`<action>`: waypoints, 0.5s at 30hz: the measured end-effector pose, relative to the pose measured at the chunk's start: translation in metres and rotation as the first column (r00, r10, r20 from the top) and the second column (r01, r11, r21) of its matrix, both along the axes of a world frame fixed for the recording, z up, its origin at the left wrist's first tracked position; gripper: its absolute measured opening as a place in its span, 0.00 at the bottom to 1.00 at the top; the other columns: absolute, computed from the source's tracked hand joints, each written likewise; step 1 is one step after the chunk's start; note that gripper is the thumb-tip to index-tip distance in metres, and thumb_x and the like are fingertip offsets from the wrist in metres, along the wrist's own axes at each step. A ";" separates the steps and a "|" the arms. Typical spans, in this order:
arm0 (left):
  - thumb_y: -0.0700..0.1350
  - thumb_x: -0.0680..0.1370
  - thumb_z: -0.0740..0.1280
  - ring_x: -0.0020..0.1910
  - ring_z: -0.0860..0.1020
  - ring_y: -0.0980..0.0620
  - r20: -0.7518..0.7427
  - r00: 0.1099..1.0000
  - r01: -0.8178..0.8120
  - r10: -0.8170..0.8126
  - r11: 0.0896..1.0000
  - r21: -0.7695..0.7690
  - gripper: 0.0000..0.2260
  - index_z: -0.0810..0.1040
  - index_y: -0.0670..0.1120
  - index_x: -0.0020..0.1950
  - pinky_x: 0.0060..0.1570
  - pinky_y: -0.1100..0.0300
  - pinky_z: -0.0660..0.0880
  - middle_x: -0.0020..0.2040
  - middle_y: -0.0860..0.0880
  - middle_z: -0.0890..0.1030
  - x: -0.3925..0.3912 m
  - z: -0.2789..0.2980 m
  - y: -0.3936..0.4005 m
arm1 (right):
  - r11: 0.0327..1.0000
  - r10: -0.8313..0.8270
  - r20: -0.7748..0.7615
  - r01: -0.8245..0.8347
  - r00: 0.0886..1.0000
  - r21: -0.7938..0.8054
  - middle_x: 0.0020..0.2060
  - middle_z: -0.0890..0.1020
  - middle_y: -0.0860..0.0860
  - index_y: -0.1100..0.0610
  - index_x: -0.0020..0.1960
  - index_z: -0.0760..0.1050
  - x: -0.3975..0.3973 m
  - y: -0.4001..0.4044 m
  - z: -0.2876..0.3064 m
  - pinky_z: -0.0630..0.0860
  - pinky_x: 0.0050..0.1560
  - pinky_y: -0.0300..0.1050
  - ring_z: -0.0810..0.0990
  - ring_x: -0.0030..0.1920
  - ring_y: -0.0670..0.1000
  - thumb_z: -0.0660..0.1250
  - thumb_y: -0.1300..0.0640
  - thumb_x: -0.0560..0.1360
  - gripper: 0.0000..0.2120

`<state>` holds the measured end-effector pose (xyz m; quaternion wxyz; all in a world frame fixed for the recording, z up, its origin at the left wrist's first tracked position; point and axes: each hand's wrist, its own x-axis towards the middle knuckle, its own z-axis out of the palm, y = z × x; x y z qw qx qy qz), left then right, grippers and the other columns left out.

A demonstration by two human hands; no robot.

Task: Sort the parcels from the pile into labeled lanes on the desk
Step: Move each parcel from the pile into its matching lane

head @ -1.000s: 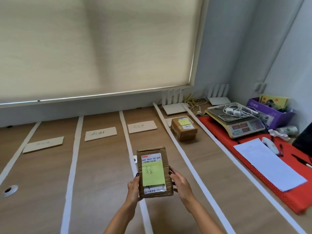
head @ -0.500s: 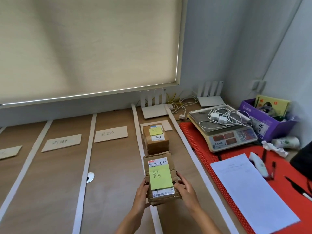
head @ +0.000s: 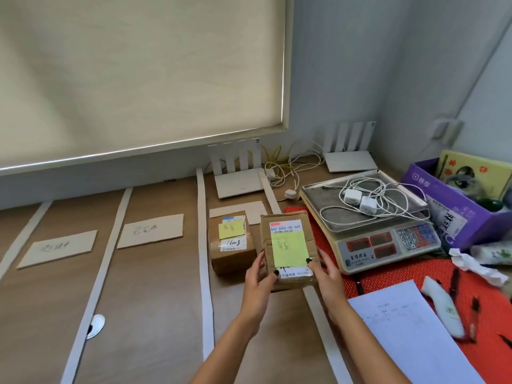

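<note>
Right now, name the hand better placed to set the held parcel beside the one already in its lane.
Left. The left hand grips the held parcel on the edge facing the lane parcel; the right hand holds the scale-side edge.

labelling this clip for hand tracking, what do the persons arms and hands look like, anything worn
Both forearms are bare to the bottom edge of the frame, with no sleeve showing. The left hand and right hand have dark, near-black polish on the fingernails. No gloves, and no watch, bracelet or ring can be seen on the parts in view.
</note>
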<state>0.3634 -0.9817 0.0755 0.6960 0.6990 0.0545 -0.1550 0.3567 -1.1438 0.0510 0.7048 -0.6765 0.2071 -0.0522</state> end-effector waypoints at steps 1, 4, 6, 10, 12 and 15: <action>0.43 0.78 0.64 0.65 0.70 0.52 0.022 0.999 -0.026 0.026 1.000 0.004 0.24 0.62 0.58 0.72 0.63 0.53 0.72 0.67 0.51 0.66 0.011 -0.001 -0.007 | 1.000 -0.005 0.009 0.005 1.000 -0.003 0.53 0.79 0.43 0.45 0.68 0.67 0.015 -0.006 0.000 0.75 0.39 0.32 0.79 0.50 0.40 0.64 0.56 0.77 0.21; 0.41 0.78 0.64 0.65 0.71 0.52 0.058 0.994 -0.093 0.092 0.995 0.029 0.24 0.63 0.55 0.72 0.64 0.52 0.72 0.68 0.49 0.68 0.045 -0.007 -0.024 | 1.000 -0.001 0.025 0.001 1.000 -0.012 0.55 0.79 0.48 0.49 0.69 0.67 0.054 -0.015 -0.007 0.75 0.41 0.32 0.79 0.52 0.42 0.63 0.57 0.77 0.21; 0.39 0.78 0.63 0.63 0.71 0.55 0.093 0.987 -0.140 0.131 0.986 0.092 0.23 0.65 0.52 0.72 0.64 0.56 0.71 0.68 0.49 0.69 0.065 -0.014 -0.031 | 1.000 0.004 0.014 -0.004 1.000 -0.021 0.57 0.79 0.50 0.49 0.69 0.68 0.075 -0.017 -0.017 0.76 0.45 0.37 0.79 0.54 0.47 0.63 0.58 0.77 0.21; 0.37 0.77 0.64 0.64 0.70 0.55 0.172 0.969 -0.224 0.180 0.932 0.286 0.23 0.67 0.48 0.72 0.64 0.61 0.67 0.68 0.49 0.71 0.094 -0.029 -0.036 | 0.999 0.030 -0.028 -0.032 0.999 -0.039 0.58 0.79 0.51 0.49 0.69 0.67 0.107 -0.012 -0.041 0.76 0.45 0.37 0.79 0.55 0.49 0.63 0.56 0.77 0.21; 0.37 0.77 0.65 0.67 0.69 0.53 0.195 0.962 -0.255 0.192 0.884 0.391 0.23 0.67 0.47 0.72 0.66 0.60 0.64 0.68 0.49 0.71 0.102 -0.037 -0.037 | 0.998 0.042 -0.043 -0.043 0.998 -0.038 0.58 0.79 0.50 0.50 0.69 0.67 0.116 -0.008 -0.051 0.75 0.46 0.36 0.78 0.56 0.49 0.62 0.56 0.77 0.21; 0.38 0.77 0.65 0.68 0.68 0.51 0.253 0.950 -0.289 0.182 0.819 0.496 0.23 0.68 0.46 0.71 0.69 0.56 0.64 0.68 0.48 0.71 0.107 -0.049 -0.038 | 0.998 0.057 -0.048 -0.059 0.997 -0.030 0.56 0.79 0.48 0.49 0.68 0.68 0.125 -0.002 -0.062 0.75 0.47 0.33 0.78 0.55 0.45 0.61 0.57 0.78 0.19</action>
